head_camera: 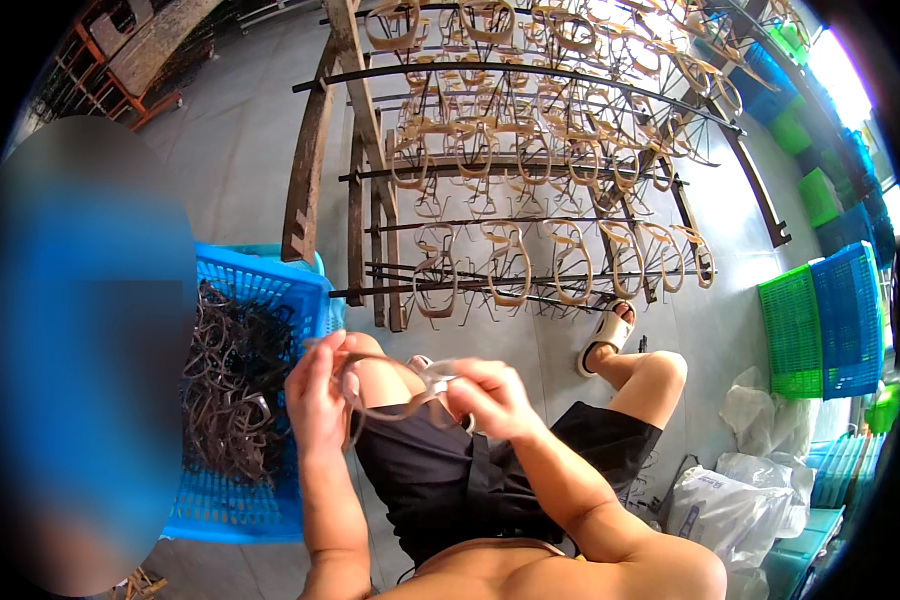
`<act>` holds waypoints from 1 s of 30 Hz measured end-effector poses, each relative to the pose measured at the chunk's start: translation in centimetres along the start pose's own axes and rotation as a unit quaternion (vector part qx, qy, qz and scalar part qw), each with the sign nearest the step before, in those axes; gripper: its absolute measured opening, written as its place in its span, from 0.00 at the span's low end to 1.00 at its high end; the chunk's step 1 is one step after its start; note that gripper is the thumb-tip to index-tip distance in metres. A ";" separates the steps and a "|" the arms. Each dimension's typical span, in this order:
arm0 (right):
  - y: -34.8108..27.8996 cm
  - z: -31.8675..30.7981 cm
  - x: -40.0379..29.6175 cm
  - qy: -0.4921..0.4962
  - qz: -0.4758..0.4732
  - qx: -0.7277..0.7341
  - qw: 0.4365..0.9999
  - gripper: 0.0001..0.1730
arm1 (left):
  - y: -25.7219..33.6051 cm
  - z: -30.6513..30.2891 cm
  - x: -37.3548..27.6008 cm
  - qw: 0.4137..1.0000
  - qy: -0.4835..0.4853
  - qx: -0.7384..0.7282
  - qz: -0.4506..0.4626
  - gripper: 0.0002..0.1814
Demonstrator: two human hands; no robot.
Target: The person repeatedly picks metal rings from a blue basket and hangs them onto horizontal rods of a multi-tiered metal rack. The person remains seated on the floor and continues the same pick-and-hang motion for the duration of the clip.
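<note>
My left hand [320,394] and my right hand [489,395] hold a brownish, see-through frame [379,412] between them above my lap. It looks like an eyeglass frame or a similar loop, partly blurred. The left fingers grip its left end, and the right thumb and fingers pinch its other end. Left of my left hand, a blue plastic basket [311,307] holds a tangled pile of dark frames [232,405]. In front of me, many amber frames [506,262] hang in rows on the thin dark bars of a wooden rack [360,105].
A blurred person [75,375] is close on the left. To the right are green [793,330] and blue [849,322] baskets, white plastic bags [727,510] and teal trays [802,540]. An orange metal cart [146,109] stands at the far left.
</note>
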State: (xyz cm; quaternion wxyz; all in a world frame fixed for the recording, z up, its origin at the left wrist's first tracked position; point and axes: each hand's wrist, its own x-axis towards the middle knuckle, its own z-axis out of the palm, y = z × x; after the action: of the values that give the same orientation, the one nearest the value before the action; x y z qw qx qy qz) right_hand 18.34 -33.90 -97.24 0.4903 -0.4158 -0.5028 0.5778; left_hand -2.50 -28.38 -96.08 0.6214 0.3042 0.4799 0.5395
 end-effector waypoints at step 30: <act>-6.9 -27.1 -12.8 0.584 -0.184 0.039 0.790 0.10 | -7.7 1.6 5.3 0.801 -0.214 0.552 0.088 0.10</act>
State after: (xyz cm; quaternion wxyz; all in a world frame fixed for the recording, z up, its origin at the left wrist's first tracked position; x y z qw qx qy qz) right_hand 47.93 -41.76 -94.62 0.8032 -0.5544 -0.1648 0.1429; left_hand 1.67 -24.85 -103.79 0.3856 0.7444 0.5221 0.1570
